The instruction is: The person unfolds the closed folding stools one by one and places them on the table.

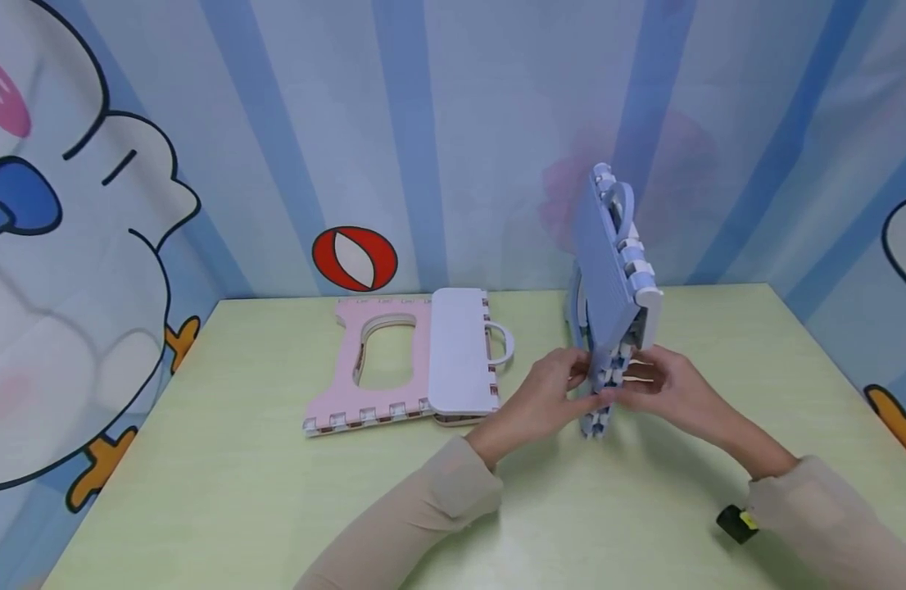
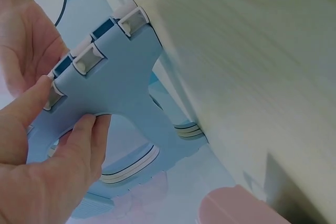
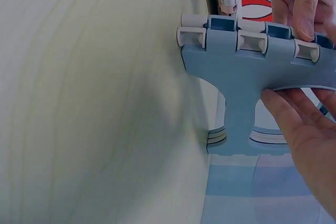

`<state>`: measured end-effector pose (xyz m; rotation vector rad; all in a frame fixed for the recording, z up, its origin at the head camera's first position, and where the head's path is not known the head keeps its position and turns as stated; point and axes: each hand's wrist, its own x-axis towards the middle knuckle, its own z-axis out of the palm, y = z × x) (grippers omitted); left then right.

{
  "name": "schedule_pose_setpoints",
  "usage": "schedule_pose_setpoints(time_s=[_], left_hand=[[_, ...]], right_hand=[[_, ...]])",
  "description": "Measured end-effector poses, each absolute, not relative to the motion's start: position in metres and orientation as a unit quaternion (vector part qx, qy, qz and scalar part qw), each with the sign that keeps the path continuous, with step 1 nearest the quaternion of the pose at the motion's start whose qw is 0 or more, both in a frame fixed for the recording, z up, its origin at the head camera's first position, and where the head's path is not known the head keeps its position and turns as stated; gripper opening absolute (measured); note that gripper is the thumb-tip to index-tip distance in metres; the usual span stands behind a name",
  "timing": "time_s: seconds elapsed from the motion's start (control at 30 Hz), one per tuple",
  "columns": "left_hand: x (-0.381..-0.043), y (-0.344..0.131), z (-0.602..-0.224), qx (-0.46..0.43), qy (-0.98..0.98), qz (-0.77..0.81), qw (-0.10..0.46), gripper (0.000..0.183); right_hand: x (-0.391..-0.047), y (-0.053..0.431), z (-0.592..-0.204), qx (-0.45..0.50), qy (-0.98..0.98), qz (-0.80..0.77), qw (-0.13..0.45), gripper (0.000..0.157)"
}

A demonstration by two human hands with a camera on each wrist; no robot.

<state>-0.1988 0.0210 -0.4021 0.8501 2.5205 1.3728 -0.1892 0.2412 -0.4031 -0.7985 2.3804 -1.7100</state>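
Note:
A blue folding stool (image 1: 608, 279) stands on edge on the table, folded thin, with its small carry handle (image 1: 624, 211) near the top. My left hand (image 1: 545, 393) grips its near left side. In the left wrist view the thumb lies along the hinged edge and the fingers (image 2: 81, 140) reach into the oval leg opening. My right hand (image 1: 677, 389) holds the same stool from the right, and in the right wrist view its fingers (image 3: 283, 114) curl at the opening of the other leg panel. White hinge knuckles (image 3: 252, 41) run along the held edge.
A pink folding stool (image 1: 382, 406) with a pale lavender top (image 1: 460, 352) and a side handle lies flat to the left on the light green table (image 1: 202, 508). A patterned blue curtain (image 1: 482, 147) rises behind. A small black item (image 1: 736, 524) sits by the right sleeve.

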Motion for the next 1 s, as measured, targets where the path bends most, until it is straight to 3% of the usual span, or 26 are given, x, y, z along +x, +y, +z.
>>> schedule_pose_setpoints(time_s=[1.0], left_hand=[[-0.201, 0.0211, -0.4049, 0.301, 0.84, 0.449, 0.058, 0.039]], right_hand=[[-0.1927, 0.2411, -0.4046, -0.321, 0.789, -0.524, 0.013, 0.069]])
